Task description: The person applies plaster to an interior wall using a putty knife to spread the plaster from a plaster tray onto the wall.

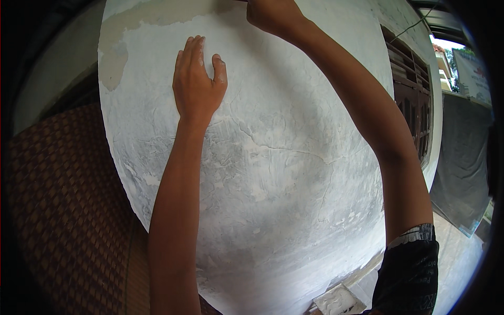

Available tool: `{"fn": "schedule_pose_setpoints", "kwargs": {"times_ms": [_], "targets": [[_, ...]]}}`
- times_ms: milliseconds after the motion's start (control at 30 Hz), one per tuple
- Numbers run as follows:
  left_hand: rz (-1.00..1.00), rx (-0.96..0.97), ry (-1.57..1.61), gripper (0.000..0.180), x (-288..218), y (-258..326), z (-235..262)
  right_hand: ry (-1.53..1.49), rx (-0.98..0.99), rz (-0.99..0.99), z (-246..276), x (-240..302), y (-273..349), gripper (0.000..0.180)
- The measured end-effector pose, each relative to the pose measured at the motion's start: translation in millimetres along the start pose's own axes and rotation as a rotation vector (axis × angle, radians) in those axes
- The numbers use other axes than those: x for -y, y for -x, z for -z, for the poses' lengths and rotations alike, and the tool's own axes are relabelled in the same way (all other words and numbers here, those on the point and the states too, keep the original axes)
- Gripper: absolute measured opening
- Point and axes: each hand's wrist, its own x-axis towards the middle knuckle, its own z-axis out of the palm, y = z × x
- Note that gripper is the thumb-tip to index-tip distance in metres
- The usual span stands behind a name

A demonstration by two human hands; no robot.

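A wall (pixel 294 189) with patchy white coating and cracks fills the middle of the head view. My left hand (pixel 201 79) lies against it, or just off it, palm toward the surface. Its fingers point up, the thumb stands apart, and white smears mark the fingertips. Higher and to the right, my right hand (pixel 273 17) is closed at the picture's upper edge. A thin dark end of something sticks out on its left side; the rest is cut off, so I cannot make out what it is. A beige patch (pixel 114 65) without white coating shows at the upper left.
A brown woven mat (pixel 58 210) stands left of the wall. To the right are a brown wooden door or shutter (pixel 412 102) and a dark hanging sheet (pixel 462 163). A greyish-white flat piece (pixel 338 303) lies by the wall's foot.
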Motion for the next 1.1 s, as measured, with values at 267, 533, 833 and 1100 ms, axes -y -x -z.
{"fn": "schedule_pose_setpoints", "kwargs": {"times_ms": [267,533,833,1100], "targets": [[0.003,0.000,-0.003,0.044,4.5,1.0,5.0,0.085,0.083,0.082,-26.0,2.0,35.6,0.015],[-0.002,-0.012,0.006,0.043,-4.1,0.1,-2.6,0.139,0.122,-0.058,-5.1,-31.1,0.3,0.015],[0.011,0.006,-0.035,0.044,5.4,1.1,6.3,-0.034,0.094,0.047,-3.1,28.8,55.7,0.020],[0.022,0.004,-0.007,0.044,-3.0,1.1,-3.2,0.071,-0.017,-0.018,-25.9,-48.3,-0.5,0.016]]}}
